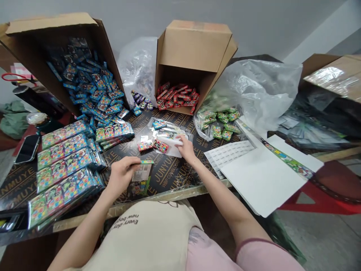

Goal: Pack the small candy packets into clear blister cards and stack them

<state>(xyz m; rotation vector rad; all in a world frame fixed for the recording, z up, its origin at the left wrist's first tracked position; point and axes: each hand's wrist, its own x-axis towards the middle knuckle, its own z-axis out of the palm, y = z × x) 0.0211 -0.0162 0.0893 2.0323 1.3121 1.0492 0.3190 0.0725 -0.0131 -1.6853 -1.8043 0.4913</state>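
My left hand (122,174) is closed on a clear plastic bag (141,177) that has small colourful packets inside and hangs over the table's front edge. My right hand (186,148) reaches forward with its fingers pinched on a clear sleeve (170,143) lying in the table's middle. Beside that sleeve lie two red packets (153,145) and a blue packet (158,124).
Filled packs are stacked in rows (63,165) at the left. Tipped cartons hold blue packets (93,90) and red packets (176,96). Green packets (221,122) spill from a plastic bag. White sheets (259,177) lie at the right, a phone (27,148) at the far left.
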